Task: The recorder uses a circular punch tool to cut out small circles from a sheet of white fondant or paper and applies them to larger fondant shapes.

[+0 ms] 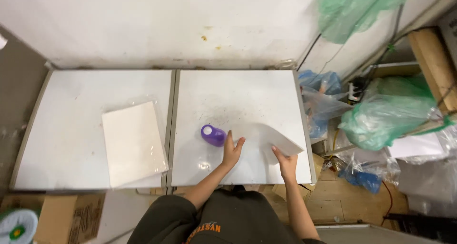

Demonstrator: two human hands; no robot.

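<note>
- paper punch (213, 135) stands on the right table (238, 91), just left of the left hand (232, 151);
- sheet of paper (266, 139) lies right of that hand, its right edge lifted by the right hand (287, 164);
- bagged paper stack (134, 143) lies on the left table (71, 120)

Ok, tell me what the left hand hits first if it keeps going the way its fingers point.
Most likely the small purple plastic punch: the left hand lies flat just beside it, fingers aimed up and slightly left.

- A bagged stack of white sheets (134, 144) is laid near the left tabletop's (66, 129) right edge.
- Green plastic bags (390, 113) are piled beyond the right edge.
- A cardboard box (71, 215) is seen below the front-left corner.
</note>
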